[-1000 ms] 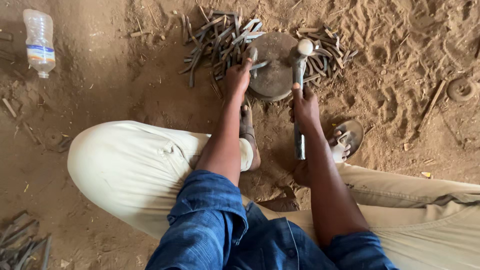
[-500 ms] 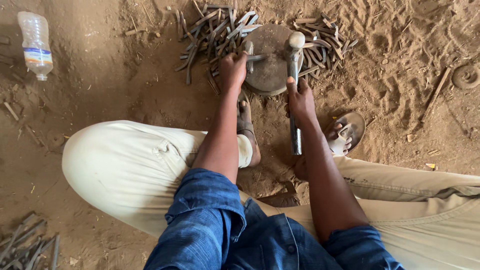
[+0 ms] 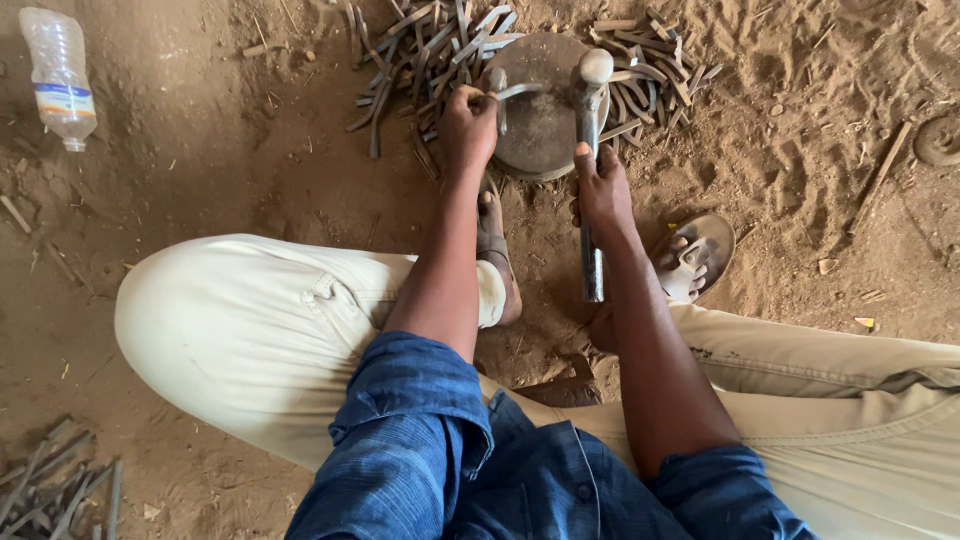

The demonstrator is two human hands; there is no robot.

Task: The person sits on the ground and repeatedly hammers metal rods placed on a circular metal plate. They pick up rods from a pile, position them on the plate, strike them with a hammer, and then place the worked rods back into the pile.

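My left hand [image 3: 468, 125] grips a thin bent metal strip [image 3: 515, 92] and holds it on a round metal anvil block [image 3: 540, 130] set in the dirt. My right hand [image 3: 603, 190] is closed around the shaft of a metal hammer [image 3: 590, 150]. The hammer's head rests on the block's right side and its handle end points back toward me. Both forearms reach out over my cream trousers, with blue sleeves rolled up.
Piles of short metal strips [image 3: 420, 60] lie behind the block on both sides. A plastic bottle [image 3: 60, 75] lies at the far left. My sandalled foot [image 3: 695, 255] rests right of the hammer. More strips [image 3: 50, 490] lie at the bottom left, and a round metal part [image 3: 940, 140] at the right edge.
The view has shifted slightly, so everything sits a little higher in the frame. The hammer head stays low over the block and both hands keep their grips.
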